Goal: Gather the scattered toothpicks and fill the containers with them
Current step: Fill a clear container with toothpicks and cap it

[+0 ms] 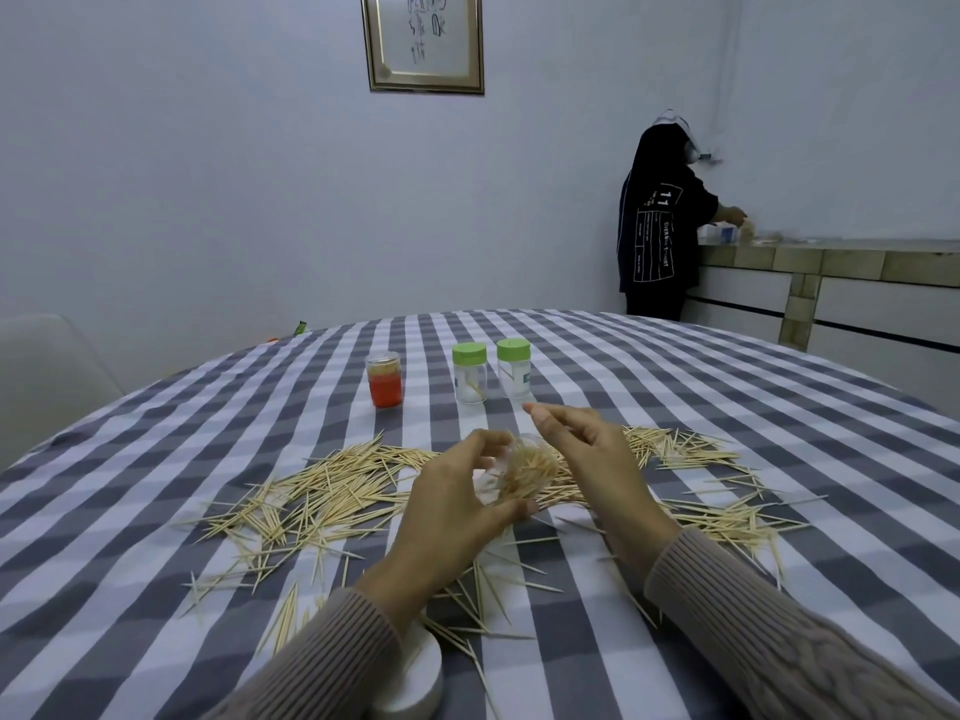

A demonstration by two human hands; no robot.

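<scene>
Pale blue-grey walls closed in the room, with a framed sheet of brush writing (pixel 423 41) hanging high on the far one. Below it a round counter (pixel 675 387) under a grey-and-white checked cloth filled the lower half of the view.

Scattered toothpicks (pixel 322 491) lay in loose drifts across the cloth, one heap to the left of the hands, another to the right (pixel 691 454), and thinner strays nearer the person's sleeves.

The left hand (pixel 457 506) had its fingers and thumb curled round a clear container (pixel 524 470), tilted on its side just above the cloth and packed with toothpicks. The right hand (pixel 587 449) hovered just beside the container's mouth, its fingers relaxed and slightly bent, holding nothing that could be made out.

Farther back stood three more containers, upright and well apart from the hands: a clear one with orange contents and a layer of toothpicks on top (pixel 384 379), and two clear jars with green lids, the left jar (pixel 469 373) and the right jar (pixel 513 367) just beside each other. The left jar held only a few toothpicks.

A white round lid (pixel 415 683) rested on the cloth under the left forearm. At the far right another person in a dark printed top (pixel 657 220) stood at a tiled ledge (pixel 831 257) along the wall. A pale chair back (pixel 47 366) showed at the left edge.
</scene>
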